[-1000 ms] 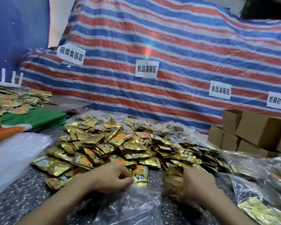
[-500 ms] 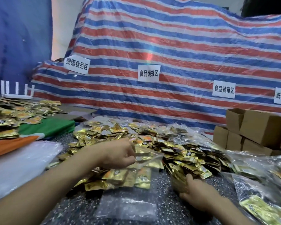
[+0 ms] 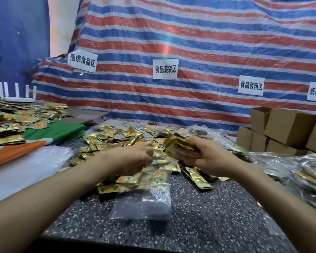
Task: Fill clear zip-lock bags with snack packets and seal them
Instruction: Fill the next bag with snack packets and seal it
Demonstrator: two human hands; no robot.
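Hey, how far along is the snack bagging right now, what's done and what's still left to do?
Done: filled bags lie heaped on the right. In hand: the left hand pinches the mouth of a clear bag whose lower end looks empty, while the right hand grips a stack of gold packets near it. Left: load and seal this bag, then work through the loose pile.

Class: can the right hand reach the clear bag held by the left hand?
Probably yes. The right hand grips a bunch of gold packets close beside the left hand, which pinches the clear bag at its top. Nothing lies between them; the mouth's opening is unclear.
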